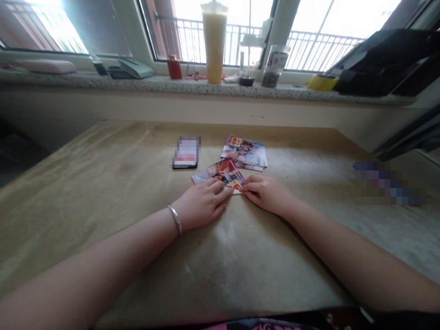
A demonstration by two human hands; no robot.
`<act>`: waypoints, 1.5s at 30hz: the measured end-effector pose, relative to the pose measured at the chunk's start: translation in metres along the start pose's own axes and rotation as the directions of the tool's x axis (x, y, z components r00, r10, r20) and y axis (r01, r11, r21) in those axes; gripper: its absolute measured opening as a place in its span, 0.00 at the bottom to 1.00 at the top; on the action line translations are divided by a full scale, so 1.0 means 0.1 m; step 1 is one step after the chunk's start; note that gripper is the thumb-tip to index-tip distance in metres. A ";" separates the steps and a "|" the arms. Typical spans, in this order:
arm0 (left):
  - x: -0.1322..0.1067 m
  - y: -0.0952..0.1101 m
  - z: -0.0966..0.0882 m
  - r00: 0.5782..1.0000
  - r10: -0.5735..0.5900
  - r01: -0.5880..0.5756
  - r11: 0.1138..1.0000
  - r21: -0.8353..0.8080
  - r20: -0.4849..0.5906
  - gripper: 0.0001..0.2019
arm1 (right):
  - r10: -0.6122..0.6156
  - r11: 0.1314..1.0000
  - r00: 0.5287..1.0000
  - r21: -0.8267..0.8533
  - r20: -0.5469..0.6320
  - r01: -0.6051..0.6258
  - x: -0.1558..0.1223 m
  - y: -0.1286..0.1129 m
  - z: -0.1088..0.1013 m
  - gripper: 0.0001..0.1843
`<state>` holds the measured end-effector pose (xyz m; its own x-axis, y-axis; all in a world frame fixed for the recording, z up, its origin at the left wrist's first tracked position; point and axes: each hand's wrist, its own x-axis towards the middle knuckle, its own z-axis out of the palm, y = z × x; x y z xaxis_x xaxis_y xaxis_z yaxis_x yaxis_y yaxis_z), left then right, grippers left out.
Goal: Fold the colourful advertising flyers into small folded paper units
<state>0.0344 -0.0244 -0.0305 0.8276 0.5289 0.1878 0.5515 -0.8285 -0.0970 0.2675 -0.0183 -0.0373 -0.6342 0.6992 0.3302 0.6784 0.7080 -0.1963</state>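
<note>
A colourful printed leaflet lies on the table at an angle, its near corner folded over into a narrow pale strip. My left hand, with a silver bangle at the wrist, lies on its near-left part with fingers stretched out. At the folded corner, the fingers of my right hand are pinched together on the paper. Just beyond is a small stack of similar leaflets, partly overlapped by the one under my hands. The underside of the worked leaflet is hidden.
A phone, blurred out, lies left of the leaflets on the table. Another blurred bluish item is at the right. Along the windowsill stand a tall yellow drink cup, a red container, jars and a black bag.
</note>
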 end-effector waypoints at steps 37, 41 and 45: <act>0.01 0.03 -0.04 0.999 0.015 -0.017 1.000 0.024 0.049 0.23 | -0.205 0.935 0.958 -0.249 0.200 0.252 -0.03 0.08 -0.20 0.16; 0.00 0.03 -0.04 0.999 0.018 -0.018 1.000 0.008 0.037 0.22 | -0.170 0.928 0.958 -0.291 0.229 0.234 -0.03 0.03 -0.26 0.15; -0.01 0.03 -0.03 0.999 0.013 -0.014 1.000 0.021 0.052 0.23 | -0.127 0.920 0.956 -0.330 0.266 0.214 -0.03 -0.02 -0.31 0.14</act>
<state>0.0349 -0.0278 -0.0277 0.8390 0.5269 0.1359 0.5418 -0.8318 -0.1205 0.2797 -0.0250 -0.0093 -0.7907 0.6049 0.0945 0.6105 0.7677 0.1945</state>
